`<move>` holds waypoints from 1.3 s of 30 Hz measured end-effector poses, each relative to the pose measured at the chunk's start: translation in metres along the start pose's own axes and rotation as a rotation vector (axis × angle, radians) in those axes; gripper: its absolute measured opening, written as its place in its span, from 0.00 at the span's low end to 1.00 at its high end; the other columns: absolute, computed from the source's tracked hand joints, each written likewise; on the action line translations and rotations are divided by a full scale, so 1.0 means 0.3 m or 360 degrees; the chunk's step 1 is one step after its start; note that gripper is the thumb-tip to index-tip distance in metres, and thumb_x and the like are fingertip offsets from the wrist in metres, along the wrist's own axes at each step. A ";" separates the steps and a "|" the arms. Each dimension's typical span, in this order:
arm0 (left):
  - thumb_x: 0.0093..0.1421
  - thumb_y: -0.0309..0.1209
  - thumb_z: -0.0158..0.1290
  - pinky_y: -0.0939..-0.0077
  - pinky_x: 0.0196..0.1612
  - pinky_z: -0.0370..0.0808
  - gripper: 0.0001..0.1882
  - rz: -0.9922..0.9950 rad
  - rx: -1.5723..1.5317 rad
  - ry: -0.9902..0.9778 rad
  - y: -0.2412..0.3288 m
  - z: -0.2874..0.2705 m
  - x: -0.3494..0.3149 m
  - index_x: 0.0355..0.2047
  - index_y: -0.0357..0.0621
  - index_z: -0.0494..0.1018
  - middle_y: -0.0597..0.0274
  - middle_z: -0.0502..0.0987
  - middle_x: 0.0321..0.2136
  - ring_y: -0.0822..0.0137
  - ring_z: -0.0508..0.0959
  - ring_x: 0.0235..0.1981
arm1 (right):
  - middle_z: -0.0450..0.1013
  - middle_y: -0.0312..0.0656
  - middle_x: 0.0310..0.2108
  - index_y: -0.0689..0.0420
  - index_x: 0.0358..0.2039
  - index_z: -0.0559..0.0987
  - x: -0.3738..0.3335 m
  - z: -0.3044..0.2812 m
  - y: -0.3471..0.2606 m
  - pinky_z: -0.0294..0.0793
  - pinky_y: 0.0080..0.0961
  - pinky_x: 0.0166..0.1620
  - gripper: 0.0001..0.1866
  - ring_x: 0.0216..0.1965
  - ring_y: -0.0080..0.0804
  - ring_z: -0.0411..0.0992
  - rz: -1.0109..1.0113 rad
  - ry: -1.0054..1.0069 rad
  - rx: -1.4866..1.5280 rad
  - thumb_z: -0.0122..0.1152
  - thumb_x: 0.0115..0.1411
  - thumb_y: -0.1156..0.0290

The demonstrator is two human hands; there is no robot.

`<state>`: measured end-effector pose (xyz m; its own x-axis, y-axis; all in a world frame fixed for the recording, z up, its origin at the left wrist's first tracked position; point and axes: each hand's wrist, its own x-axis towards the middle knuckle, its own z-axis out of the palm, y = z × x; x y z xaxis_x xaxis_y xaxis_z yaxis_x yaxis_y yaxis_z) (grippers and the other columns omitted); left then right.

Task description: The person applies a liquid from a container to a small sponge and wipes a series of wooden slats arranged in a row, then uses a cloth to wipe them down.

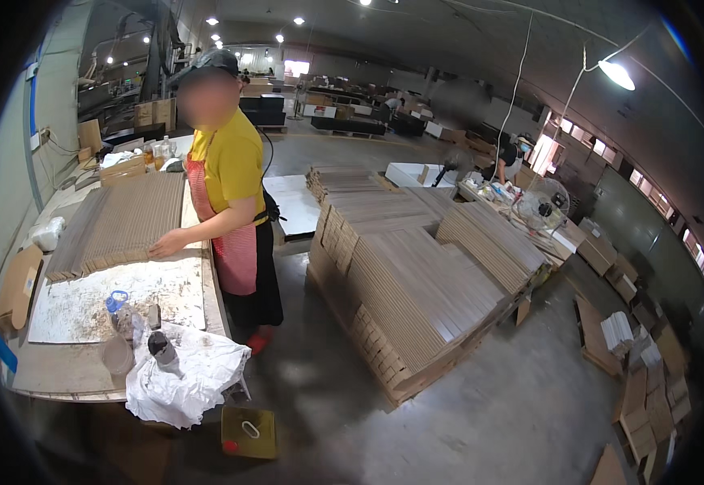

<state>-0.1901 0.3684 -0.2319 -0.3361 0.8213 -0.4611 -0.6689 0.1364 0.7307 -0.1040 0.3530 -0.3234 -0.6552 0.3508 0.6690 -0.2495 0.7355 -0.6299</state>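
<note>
Neither my left hand nor my right hand shows in the head view. On the workbench [65, 380] to the left, a row of thin grey-brown wood panels [118, 222] stands packed together. A co-worker in a yellow shirt [235, 162] and red checked apron stands beside it, one hand [170, 242] touching the row's near right end. Closer to me on the bench lie a white cloth [186, 384], a dark-capped bottle [160, 347], a cloudy plastic cup [116, 356] and a blue ring-shaped item [116, 301].
A large pallet stack of wood panels [425, 275] fills the middle of the floor. Below the bench stands a yellowish can [248, 432] with a red cap. A fan [542, 202] and another person [511, 158] are farther right, with cardboard pieces [651, 404] along the right side.
</note>
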 end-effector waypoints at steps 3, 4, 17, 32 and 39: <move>0.86 0.44 0.54 0.45 0.65 0.82 0.25 0.0052 -0.0043 0.0053 0.031 0.264 -0.084 0.65 0.34 0.83 0.45 0.91 0.54 0.46 0.87 0.54 | 0.83 0.56 0.58 0.61 0.57 0.86 0.010 -0.010 0.014 0.81 0.60 0.64 0.34 0.61 0.60 0.80 0.0021 0.0025 -0.0014 0.77 0.58 0.49; 0.86 0.44 0.54 0.45 0.65 0.82 0.25 0.0057 -0.0039 0.0050 0.032 0.267 -0.082 0.65 0.34 0.83 0.45 0.91 0.54 0.46 0.87 0.54 | 0.83 0.56 0.58 0.61 0.57 0.86 0.011 -0.010 0.020 0.81 0.60 0.64 0.33 0.61 0.60 0.80 0.0018 0.0028 -0.0016 0.77 0.58 0.49; 0.83 0.41 0.59 0.43 0.66 0.82 0.25 0.0167 -0.0081 0.0049 0.009 0.019 0.002 0.68 0.33 0.81 0.46 0.89 0.57 0.46 0.87 0.56 | 0.83 0.56 0.56 0.61 0.56 0.85 0.028 0.068 -0.011 0.82 0.60 0.63 0.33 0.59 0.60 0.80 -0.0075 -0.0064 0.0154 0.77 0.58 0.49; 0.85 0.41 0.57 0.44 0.66 0.83 0.23 0.0216 -0.0115 0.0170 0.056 0.039 -0.044 0.66 0.32 0.82 0.45 0.90 0.56 0.47 0.87 0.55 | 0.83 0.55 0.55 0.61 0.55 0.85 -0.018 0.088 -0.029 0.82 0.60 0.62 0.33 0.58 0.60 0.80 -0.0101 -0.0207 0.0280 0.77 0.58 0.49; 0.85 0.46 0.58 0.45 0.66 0.82 0.23 0.0272 0.0039 0.0093 0.214 0.315 -0.185 0.60 0.36 0.85 0.49 0.91 0.52 0.49 0.87 0.54 | 0.83 0.55 0.55 0.61 0.54 0.85 -0.029 0.099 -0.032 0.82 0.60 0.61 0.32 0.58 0.60 0.80 -0.0119 -0.0223 0.0322 0.77 0.58 0.48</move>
<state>-0.1518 0.3841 -0.1117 -0.4819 0.8002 -0.3570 -0.5827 0.0117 0.8126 -0.1170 0.3257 -0.3347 -0.7185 0.2056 0.6644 -0.4293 0.6204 -0.6563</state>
